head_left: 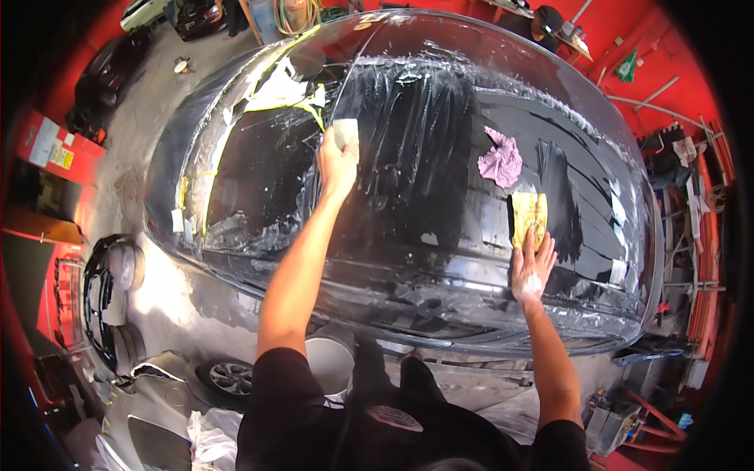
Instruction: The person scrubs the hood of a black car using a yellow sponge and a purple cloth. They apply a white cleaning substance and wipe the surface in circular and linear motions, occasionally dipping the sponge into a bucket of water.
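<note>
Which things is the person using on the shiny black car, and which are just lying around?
In use: left hand presses pale pad; right hand on yellow sheet; wet black car roof.
Lying about: pink rag, white bucket, loose bumper.

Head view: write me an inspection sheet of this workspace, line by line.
Surface: dark car roof, wet and streaked with white residue; pale masking at the glass on the far left.
Job's things: pale sanding block on the roof; yellow sheet lying flat on the roof.
Clutter: crumpled pink rag on the roof, apart from both hands.
Grips: left hand holds the block against the roof; right hand lies flat, fingertips on the sheet's near edge.
Cables: coiled hose on the floor beyond the car.
Surroundings: red walls, white bucket beside the car, detached bumper at left, another person at a far bench.
</note>
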Motion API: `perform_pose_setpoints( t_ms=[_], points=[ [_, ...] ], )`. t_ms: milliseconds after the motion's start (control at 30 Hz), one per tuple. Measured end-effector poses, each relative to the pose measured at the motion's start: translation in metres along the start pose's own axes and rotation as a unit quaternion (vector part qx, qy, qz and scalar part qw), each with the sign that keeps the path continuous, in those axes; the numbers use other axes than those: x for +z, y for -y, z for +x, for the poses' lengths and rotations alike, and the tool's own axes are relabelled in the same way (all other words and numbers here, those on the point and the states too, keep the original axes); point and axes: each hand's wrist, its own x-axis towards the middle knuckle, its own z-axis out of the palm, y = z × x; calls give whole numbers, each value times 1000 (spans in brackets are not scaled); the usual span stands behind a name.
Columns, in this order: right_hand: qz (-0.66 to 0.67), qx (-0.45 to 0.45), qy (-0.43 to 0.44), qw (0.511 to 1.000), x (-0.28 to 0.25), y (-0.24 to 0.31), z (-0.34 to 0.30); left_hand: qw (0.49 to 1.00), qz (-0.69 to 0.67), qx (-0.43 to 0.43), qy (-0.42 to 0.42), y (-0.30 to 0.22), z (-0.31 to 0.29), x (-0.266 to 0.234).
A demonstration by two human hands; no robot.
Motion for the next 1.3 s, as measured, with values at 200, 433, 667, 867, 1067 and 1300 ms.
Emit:
perform_pose_setpoints(
  t_ms=[200, 433, 667, 867, 1067, 1300],
  points=[
    [14, -21, 1, 1000, -13, 7, -2, 964, 254, 75, 7, 63, 151, 50],
    [32, -22, 37, 999, -27, 8, 1, 940, 326, 94, 26, 120, 240, 107],
    [37, -24, 53, 998, -31, 12, 4, 895, 436, 69, 61, 128, 265, 144],
    [40, -30, 48, 998, -28, 10, 2, 888, 423, 171, 54, 129, 251, 144],
    [30, -30, 37, 998, -29, 10, 3, 901, 338, 261, 76, 116, 233, 145],
    [34, -41, 10, 999, -19, 8, 1, 915, 193, 317, 159, 88, 167, 101]
  ],
)
